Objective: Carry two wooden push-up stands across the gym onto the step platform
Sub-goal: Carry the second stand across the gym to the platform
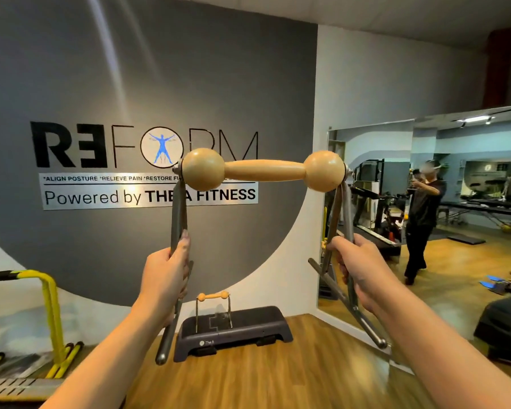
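I hold a push-up stand up at chest height: a pale wooden handle with two round knobs on grey metal legs. My left hand grips its left legs and my right hand grips its right legs. Beyond and below it, a black step platform sits on the wooden floor by the wall. A second push-up stand stands upright on the platform's left half.
A yellow metal frame stands at the left by the grey logo wall. A wall mirror on the right reflects a person and gym machines. A dark object sits at the right edge on the wooden floor.
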